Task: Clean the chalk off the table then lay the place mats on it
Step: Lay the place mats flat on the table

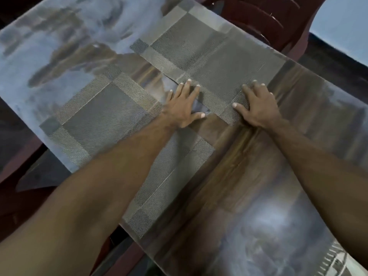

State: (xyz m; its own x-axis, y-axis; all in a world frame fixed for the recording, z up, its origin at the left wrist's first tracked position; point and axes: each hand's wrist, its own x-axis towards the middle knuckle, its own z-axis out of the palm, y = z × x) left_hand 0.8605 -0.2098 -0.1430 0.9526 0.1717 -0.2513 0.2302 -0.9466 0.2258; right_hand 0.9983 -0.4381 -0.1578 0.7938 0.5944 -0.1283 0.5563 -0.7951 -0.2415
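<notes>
Two grey woven place mats lie flat on the glossy wooden table (249,176). The near mat (103,120) sits at the left, partly under my left forearm. The far mat (209,56) lies beyond it toward the table's far edge. My left hand (184,104) rests with straight, spread fingers on the far mat's near-left edge. My right hand (256,105) presses on the same mat's near corner, fingers slightly bent, thumb flat on the weave. Neither hand grips anything. White smears, chalk or glare, cover the table's far-left part (59,46).
A dark red plastic chair (264,18) stands at the table's far right side. Another dark red chair part (18,160) shows beside the left edge. A bright reflection lies on the near right tabletop (278,226).
</notes>
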